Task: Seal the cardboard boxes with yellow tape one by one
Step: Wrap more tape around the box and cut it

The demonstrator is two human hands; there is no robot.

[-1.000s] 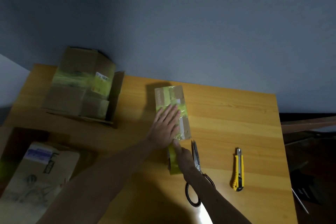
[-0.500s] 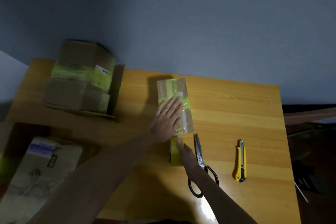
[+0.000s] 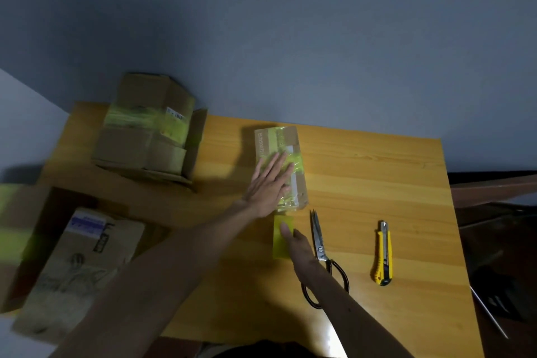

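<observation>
Head view showed the left hand (image 3: 268, 187) lying flat on the small cardboard box (image 3: 286, 139) near the middle of the surface (image 3: 377, 177). Its fingers (image 3: 277, 164) were straight and spread over the yellow tape (image 3: 294, 164) banding the lid. A loose yellow tape strip (image 3: 278, 250) lay on the surface at the box's near end. The right hand (image 3: 300, 245) pressed it with an extended fingertip (image 3: 286, 229), gripping nothing. Scissors (image 3: 319, 241) lay just right of that hand, a yellow utility knife (image 3: 383, 253) further right. A larger taped box (image 3: 145, 131) sat at the far left corner.
</observation>
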